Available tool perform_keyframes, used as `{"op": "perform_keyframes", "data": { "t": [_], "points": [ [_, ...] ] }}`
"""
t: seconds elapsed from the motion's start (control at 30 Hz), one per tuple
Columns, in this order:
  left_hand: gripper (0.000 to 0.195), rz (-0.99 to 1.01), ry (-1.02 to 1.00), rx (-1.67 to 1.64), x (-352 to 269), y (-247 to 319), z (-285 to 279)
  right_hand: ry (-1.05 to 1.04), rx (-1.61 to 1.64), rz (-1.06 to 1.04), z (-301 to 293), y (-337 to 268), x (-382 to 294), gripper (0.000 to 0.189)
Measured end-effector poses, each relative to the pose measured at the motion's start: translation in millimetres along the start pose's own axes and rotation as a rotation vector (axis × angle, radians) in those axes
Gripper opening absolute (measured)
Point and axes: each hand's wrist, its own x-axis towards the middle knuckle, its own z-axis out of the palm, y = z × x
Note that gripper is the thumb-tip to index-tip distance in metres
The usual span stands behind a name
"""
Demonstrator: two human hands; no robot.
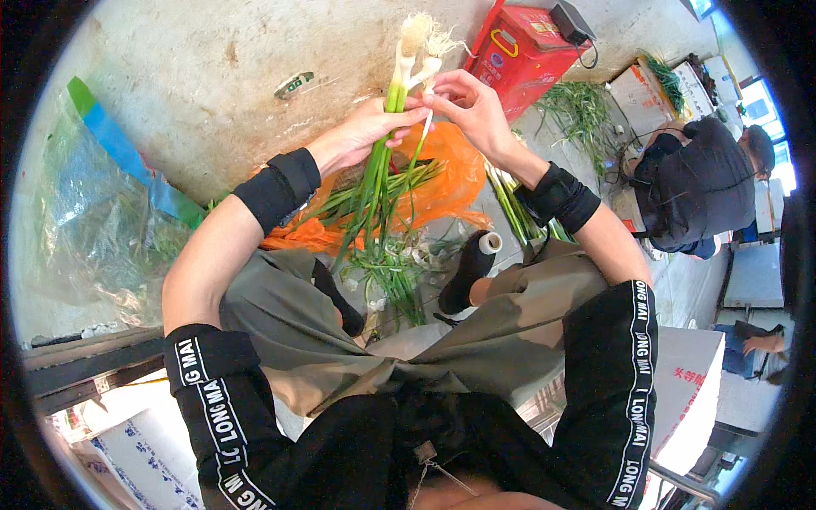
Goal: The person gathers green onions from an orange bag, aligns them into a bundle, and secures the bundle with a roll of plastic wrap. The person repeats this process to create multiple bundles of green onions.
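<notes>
My left hand (368, 131) is closed around the stalks of several green onions (396, 95), their white bulbs and shaggy roots pointing up toward the wall. At the right of the bunch, my right hand (468, 105) pinches one thinner white stem (428, 121) just below its bulb between thumb and fingertips. The long green leaves hang down over an orange plastic bag (456, 162), which lies open with more green onions (341, 203) in it. Loose trimmed leaves (398, 284) are scattered on the floor between my feet.
A red metal-looking box (519, 57) stands against the stained wall. More green onions (510, 204) lie right of the bag, near a roll (490, 243) by my shoe. A person in dark clothes (695, 182) sits at right. Clear plastic sacking (108, 223) fills the left.
</notes>
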Motion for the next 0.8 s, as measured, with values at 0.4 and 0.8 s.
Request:
{"op": "perform_keyframes", "data": {
  "t": [0.4,0.8],
  "points": [
    [0.026,-0.006,0.043,0.14,1,-3,4,-0.132,-0.926,-0.499,-27,-23,-7,0.018],
    [0.024,0.028,0.094,0.424,9,-15,2,-0.253,-0.858,-0.336,-31,-14,-8,0.018]
  ]
}}
